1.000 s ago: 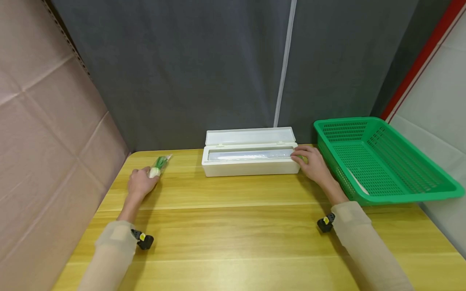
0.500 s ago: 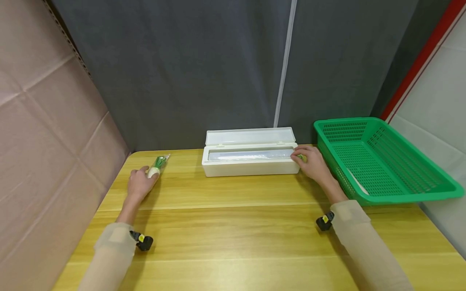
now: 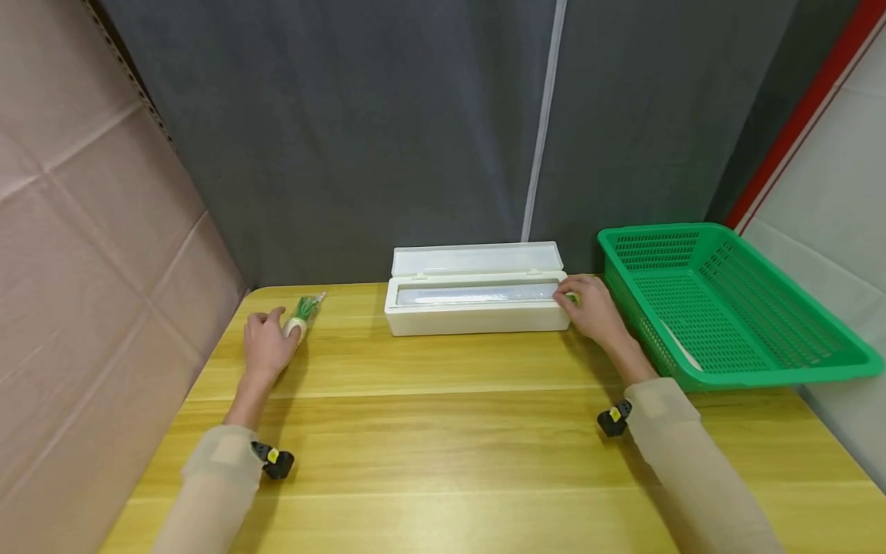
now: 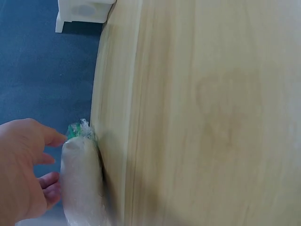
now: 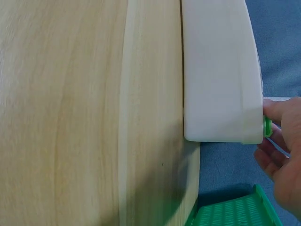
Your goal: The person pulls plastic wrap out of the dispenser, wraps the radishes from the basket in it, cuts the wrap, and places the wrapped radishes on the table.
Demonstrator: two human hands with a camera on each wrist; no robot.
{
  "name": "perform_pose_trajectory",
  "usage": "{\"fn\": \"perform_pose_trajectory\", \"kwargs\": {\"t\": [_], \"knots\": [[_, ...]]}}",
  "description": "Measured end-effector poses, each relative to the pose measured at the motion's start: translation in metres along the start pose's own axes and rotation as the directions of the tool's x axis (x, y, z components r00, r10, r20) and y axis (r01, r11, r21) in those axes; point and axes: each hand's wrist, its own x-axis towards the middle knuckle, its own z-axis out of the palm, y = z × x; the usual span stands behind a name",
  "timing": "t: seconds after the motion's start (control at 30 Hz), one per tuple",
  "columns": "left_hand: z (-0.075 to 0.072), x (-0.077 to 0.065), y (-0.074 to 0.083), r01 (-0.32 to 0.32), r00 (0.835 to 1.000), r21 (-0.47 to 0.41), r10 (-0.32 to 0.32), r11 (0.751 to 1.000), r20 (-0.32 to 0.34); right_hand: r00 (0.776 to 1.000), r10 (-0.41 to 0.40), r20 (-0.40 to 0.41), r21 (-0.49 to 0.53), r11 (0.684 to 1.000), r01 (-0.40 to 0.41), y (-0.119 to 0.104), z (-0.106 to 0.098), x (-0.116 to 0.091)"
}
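My left hand (image 3: 268, 344) is beside a white radish (image 4: 83, 181) with green leaves, wrapped in clear film, on the left of the table. Its fingers are spread apart; in the left wrist view the upper fingertip is close to the leafy end, and whether it touches cannot be told. A white plastic-wrap dispenser box (image 3: 477, 320) stands at the back centre, its lid (image 3: 477, 260) raised and a roll of cling film (image 3: 477, 295) inside. At the box's right end my right hand (image 3: 588, 309) pinches a small green slider (image 5: 267, 126) between thumb and fingers.
A green plastic basket (image 3: 734, 323) stands right of the box, close to my right forearm, with a white object (image 3: 681, 346) partly visible in it. Behind the wooden table (image 3: 443, 431) hangs a dark grey curtain (image 3: 332, 138). A pink covering (image 3: 90, 254) borders the left.
My left fingers have loosened and lifted from around the radish, which has shifted slightly. The right hand stays at the box's end, almost still.
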Motion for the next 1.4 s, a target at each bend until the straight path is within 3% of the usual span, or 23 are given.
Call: {"fn": "perform_pose_trajectory", "kwargs": {"t": [0.13, 0.23, 0.57, 0.83, 1.13, 1.4], "knots": [[0.002, 0.0, 0.008, -0.067, 0.995, -0.006, 0.066, 0.998, -0.075, 1.0, 0.008, -0.01, -0.012, 1.0, -0.008, -0.001, 0.0, 0.0], [0.006, 0.0, 0.015, -0.105, 0.99, -0.03, 0.102, 0.994, -0.094, 1.0, 0.021, -0.013, -0.013, 1.0, -0.022, 0.0, 0.001, 0.0], [0.021, -0.004, 0.047, -0.224, 0.974, -0.166, 0.222, 0.96, -0.036, 0.997, 0.073, 0.004, -0.015, 0.997, -0.073, 0.0, 0.002, 0.0], [0.029, -0.006, 0.079, -0.272, 0.958, -0.246, 0.286, 0.93, 0.023, 0.998, 0.059, -0.017, -0.024, 0.998, -0.059, 0.0, 0.003, 0.0], [0.045, -0.002, 0.111, -0.378, 0.918, -0.276, 0.396, 0.884, 0.012, 0.998, 0.044, -0.051, -0.032, 0.998, -0.046, 0.0, 0.005, 0.0], [0.062, 0.002, 0.125, -0.424, 0.898, -0.275, 0.44, 0.863, -0.005, 0.997, 0.05, -0.065, -0.067, 0.996, -0.054, -0.002, 0.008, 0.001]]}}
